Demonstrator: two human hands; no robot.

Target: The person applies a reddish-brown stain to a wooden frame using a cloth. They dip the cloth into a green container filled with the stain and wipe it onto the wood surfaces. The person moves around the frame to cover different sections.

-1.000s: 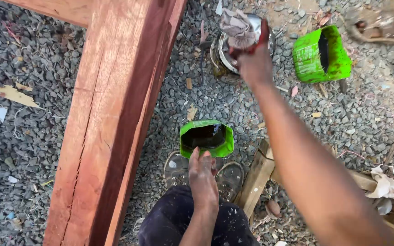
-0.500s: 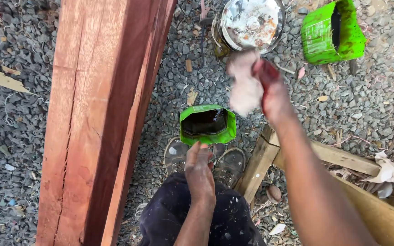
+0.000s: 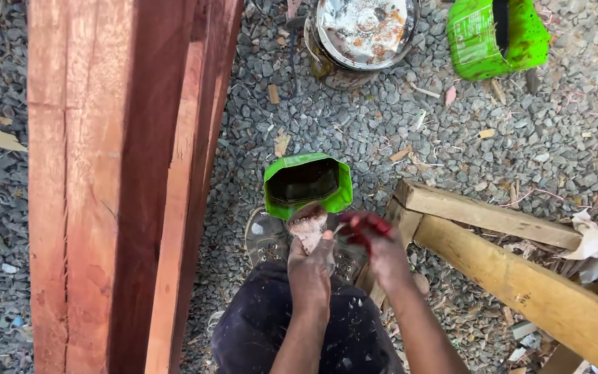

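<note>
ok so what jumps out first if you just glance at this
The big reddish timber beam fills the left side, standing over grey gravel. At centre, a bright green cut container of dark liquid sits just beyond the left hand and the red-stained right hand, which meet over a pale wad.

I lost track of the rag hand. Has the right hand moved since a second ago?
Yes. The right hand came back from the metal tin toward the body, now beside the left hand below the green container.
</note>
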